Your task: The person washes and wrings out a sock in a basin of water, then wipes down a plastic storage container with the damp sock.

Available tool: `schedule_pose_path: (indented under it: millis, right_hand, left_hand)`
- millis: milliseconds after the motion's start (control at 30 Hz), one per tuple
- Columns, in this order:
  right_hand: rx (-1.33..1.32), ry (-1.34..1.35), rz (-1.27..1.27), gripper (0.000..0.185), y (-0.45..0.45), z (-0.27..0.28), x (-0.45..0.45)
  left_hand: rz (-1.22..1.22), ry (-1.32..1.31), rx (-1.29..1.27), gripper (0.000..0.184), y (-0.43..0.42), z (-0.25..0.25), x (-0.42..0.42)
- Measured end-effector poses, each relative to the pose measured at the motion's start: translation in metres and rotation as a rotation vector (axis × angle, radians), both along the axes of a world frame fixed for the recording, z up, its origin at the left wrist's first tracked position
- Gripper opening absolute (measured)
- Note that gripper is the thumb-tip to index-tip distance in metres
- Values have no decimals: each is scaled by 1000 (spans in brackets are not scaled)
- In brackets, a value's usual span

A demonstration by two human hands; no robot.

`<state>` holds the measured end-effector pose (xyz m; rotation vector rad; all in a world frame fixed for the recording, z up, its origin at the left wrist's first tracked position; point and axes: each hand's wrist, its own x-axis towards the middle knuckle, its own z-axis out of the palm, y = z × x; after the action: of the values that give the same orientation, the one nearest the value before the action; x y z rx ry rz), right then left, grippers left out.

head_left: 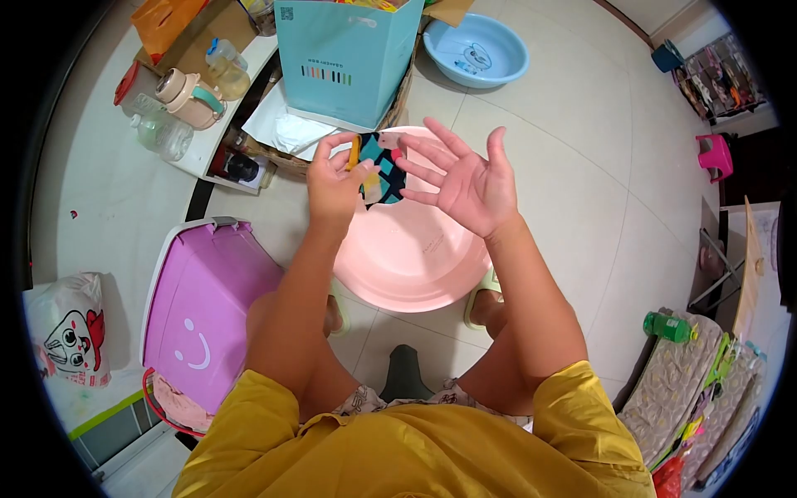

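Pinched in my left hand (334,184) is a small patterned cloth item (383,176), navy with teal and pale patches and a yellow edge. Its exact kind is not clear. My right hand (469,184) is open, palm up and fingers spread, with the fingertips beside the cloth; whether they touch it I cannot tell. Both hands are above a round pink basin (415,278), which stands on the floor between my feet. The cloth and my hands hide part of the basin's far side.
A purple storage box (217,307) with a smiley stands at my left. Beyond the pink basin are a light-blue gift box (344,70) and a blue basin (506,73). Bottles and a beige flask (189,98) occupy the left surface. A patterned cushion (677,386) lies at the right.
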<state>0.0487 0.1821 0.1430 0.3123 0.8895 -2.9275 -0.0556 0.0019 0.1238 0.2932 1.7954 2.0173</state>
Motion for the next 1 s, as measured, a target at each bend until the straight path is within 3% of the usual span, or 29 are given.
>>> schedule_pose_path:
  millis: [67, 300, 367, 400, 467, 500, 600, 667, 700, 767, 867, 933, 1000]
  right_hand:
    - [-203, 99, -15, 98, 3, -3, 1]
    - [-113, 40, 1, 90, 1, -6, 1]
    - [104, -272, -120, 71, -7, -12, -2]
    - [98, -266, -105, 71, -10, -13, -1]
    - [-5, -178, -33, 51, -13, -15, -1]
    - [54, -185, -21, 39, -19, -10, -2]
    - [124, -265, -27, 30, -19, -44, -10]
    - [54, -316, -68, 27, -42, -35, -25]
    - [27, -418, -148, 25, -49, -29, -16]
    - [1, -323, -96, 25, -71, -39, -32]
    - [31, -230, -34, 26, -101, -27, -35]
    - [92, -243, -16, 27, -120, -16, -15]
    - [51, -227, 109, 28, -137, -3, 8]
  left_hand:
    - [57, -52, 58, 49, -1, 2, 0]
    - [73, -81, 58, 46, 2, 5, 3]
    - [-5, 85, 102, 44, 4, -2, 5]
    - [-130, 224, 38, 42, 1, 3, 10]
    - [-331, 332, -28, 38, 4, 5, 19]
    - [-355, 323, -81, 35, 2, 7, 26]
    - [-381, 376, -268, 31, -11, 11, 36]
    - [-449, 570, -311, 31, -27, 12, 30]
    - [-355, 807, -332, 33, -33, 3, 42]
    - [-281, 864, -410, 32, -56, 0, 36]
    - [-63, 874, -432, 29, -82, 23, 50]
    - [152, 709, -365, 25, -100, 31, 73]
    - [216, 727, -384, 22, -124, 20, 99]
